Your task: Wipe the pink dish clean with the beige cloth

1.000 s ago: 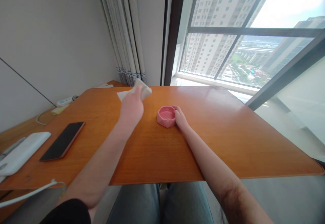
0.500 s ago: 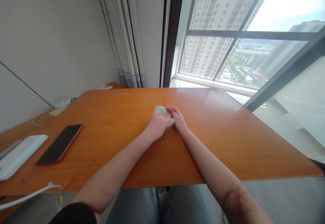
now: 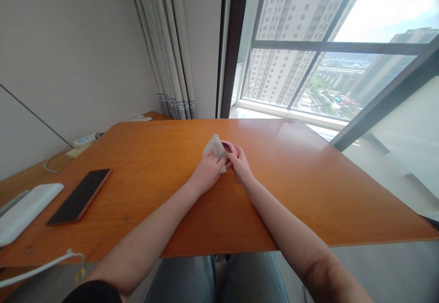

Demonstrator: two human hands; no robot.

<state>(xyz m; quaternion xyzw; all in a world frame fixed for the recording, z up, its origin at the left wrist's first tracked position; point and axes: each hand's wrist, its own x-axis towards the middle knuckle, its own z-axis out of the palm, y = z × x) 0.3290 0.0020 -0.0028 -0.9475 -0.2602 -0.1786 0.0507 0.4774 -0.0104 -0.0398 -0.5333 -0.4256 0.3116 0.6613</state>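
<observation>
Far left: white slab-like object [image 3: 29,213] on the tabletop [image 3: 308,188], its exact kind unclear. White cable [image 3: 37,271] at the near edge, looped end close to the left forearm; a sweep of that elbow could snag it and drag it. Dark phone [image 3: 80,196] lies flat, well apart from both hands, so low risk. Beyond it, power strip [image 3: 87,139] near the wall. Centre: left hand [image 3: 206,173], fingers gathered on a pale cloth [image 3: 214,144], pressing it against the left side of a pink dish [image 3: 232,147]. Dish sits mid-table between the hands, looks tipped with its opening toward the left hand; whether its base touches the wood, cannot tell. Main hazard, I judge: a hard push through the cloth could lever the dish out of its hold and knock it on the table. Cloth could also bunch or slide off the rim if the fingers pinch only a small part. Right hand [image 3: 241,165] closed around the dish's right side, thumb near the rim; much of that grip is hidden. A loose thumb there would let the dish turn.
</observation>
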